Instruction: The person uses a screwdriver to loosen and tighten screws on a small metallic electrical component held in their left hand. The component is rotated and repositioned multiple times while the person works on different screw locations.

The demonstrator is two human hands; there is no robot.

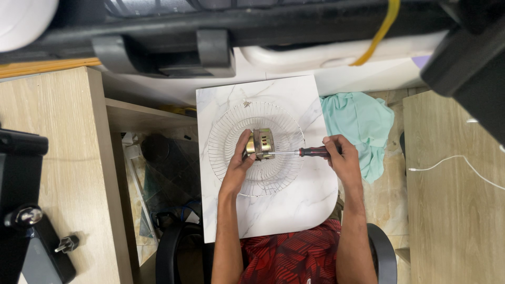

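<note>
1. Head view: my left hand (243, 158) has its fingers closed around the fan motor (261, 143), at the middle of the wire guard (226, 152) on the marble bench (294, 205).
2. My right hand (342, 158) grips the screwdriver (305, 152); its long axis lies level, tip pointing left into the motor.
3. The tip's contact is too small to make out.

Both forearms are reaching forward, the left hand (243, 153) cupping, the right hand (339, 156) gripping closed
</note>
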